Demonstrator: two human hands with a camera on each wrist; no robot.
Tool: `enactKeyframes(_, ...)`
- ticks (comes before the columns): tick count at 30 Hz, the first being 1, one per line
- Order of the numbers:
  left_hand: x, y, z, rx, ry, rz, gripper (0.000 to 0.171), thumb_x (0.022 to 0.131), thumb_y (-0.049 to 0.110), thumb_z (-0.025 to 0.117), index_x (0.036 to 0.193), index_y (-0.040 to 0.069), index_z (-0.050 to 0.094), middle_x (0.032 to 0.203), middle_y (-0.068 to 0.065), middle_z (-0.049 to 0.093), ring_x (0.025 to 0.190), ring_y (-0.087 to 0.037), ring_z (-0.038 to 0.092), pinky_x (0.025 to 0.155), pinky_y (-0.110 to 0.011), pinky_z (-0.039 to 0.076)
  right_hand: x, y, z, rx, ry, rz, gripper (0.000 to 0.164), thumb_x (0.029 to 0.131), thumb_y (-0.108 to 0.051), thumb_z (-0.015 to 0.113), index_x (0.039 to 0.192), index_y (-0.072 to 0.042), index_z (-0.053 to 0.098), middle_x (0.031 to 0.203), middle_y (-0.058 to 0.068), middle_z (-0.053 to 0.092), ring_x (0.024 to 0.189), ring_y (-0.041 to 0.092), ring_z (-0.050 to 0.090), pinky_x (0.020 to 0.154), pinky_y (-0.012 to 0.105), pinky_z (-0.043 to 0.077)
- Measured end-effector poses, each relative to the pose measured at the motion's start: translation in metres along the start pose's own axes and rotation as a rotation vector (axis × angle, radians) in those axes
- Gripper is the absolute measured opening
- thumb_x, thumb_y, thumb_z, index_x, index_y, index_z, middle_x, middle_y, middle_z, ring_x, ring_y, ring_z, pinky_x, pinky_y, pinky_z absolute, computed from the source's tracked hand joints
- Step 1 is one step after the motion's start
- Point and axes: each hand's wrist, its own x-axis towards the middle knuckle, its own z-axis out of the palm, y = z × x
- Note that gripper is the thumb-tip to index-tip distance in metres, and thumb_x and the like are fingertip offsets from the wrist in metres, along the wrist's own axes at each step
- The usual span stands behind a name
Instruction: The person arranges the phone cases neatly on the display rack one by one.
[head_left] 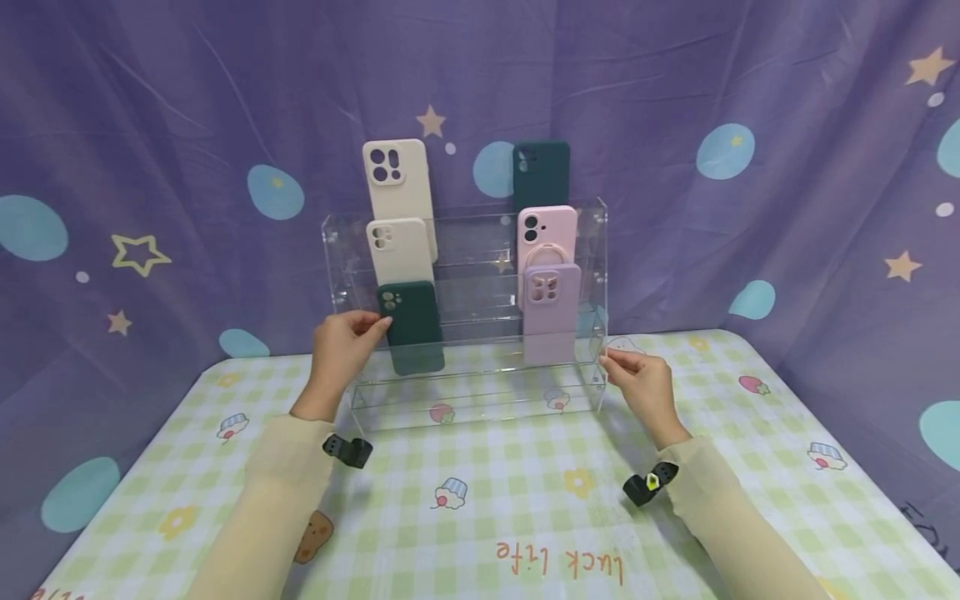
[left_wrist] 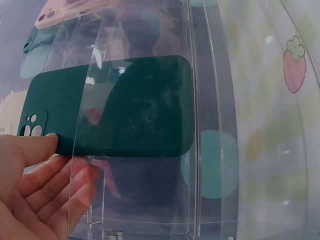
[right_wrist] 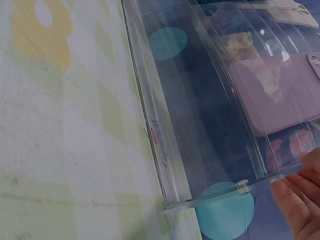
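A clear acrylic tiered stand holds phone cases in two columns. My left hand pinches the left edge of the front dark green phone case, near its camera cutouts. In the left wrist view, the thumb lies on that edge and the other fingers are under it. My right hand grips the right side panel of the stand between thumb and fingers. Nearest to it is a lilac phone case, upright in the front tier. Behind that stands a pink phone case with a ring.
Two cream phone cases stand behind the front green one. At the back right is another dark green case. The stand sits on a green-checked tablecloth, before a purple patterned curtain. Both wrists wear black devices.
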Motion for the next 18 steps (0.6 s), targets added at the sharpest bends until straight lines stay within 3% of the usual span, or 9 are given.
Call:
enactKeyframes(9, -0.0047, -0.0002, -0.0018, -0.047, 0.043, -0.02, 0.028, 0.089, 0.024, 0.067, 0.101, -0.001, 0.071, 0.091, -0.016, 0.071, 0.079, -0.028, 0.067, 0.067, -0.039, 0.053, -0.0011, 0.0006, 0.0029, 0.005, -0.015, 0.017, 0.027, 0.088, -0.016, 0.068, 0.106, 0.003, 0.069, 0.099, 0.02, 0.069, 0.068, 0.001, 0.066, 0.062, 0.015, 0.052)
enactKeyframes(15, -0.0042, 0.0006, -0.0064, -0.097, 0.112, 0.024, 0.025, 0.088, 0.023, 0.067, 0.098, 0.001, 0.072, 0.086, -0.013, 0.072, 0.074, -0.024, 0.066, 0.059, -0.017, 0.045, 0.0007, 0.001, 0.0021, -0.011, -0.006, -0.009, 0.027, 0.088, -0.017, 0.068, 0.106, 0.003, 0.07, 0.098, 0.02, 0.07, 0.068, 0.007, 0.068, 0.061, 0.014, 0.052)
enactKeyframes(18, -0.0051, -0.0007, -0.0097, -0.106, 0.139, 0.045, 0.025, 0.088, 0.025, 0.067, 0.097, 0.002, 0.072, 0.085, -0.012, 0.072, 0.073, -0.019, 0.065, 0.057, -0.012, 0.042, 0.0023, 0.0017, 0.0008, -0.016, -0.008, -0.002, 0.027, 0.088, -0.018, 0.069, 0.106, 0.003, 0.07, 0.098, 0.019, 0.07, 0.07, 0.011, 0.069, 0.061, 0.015, 0.052)
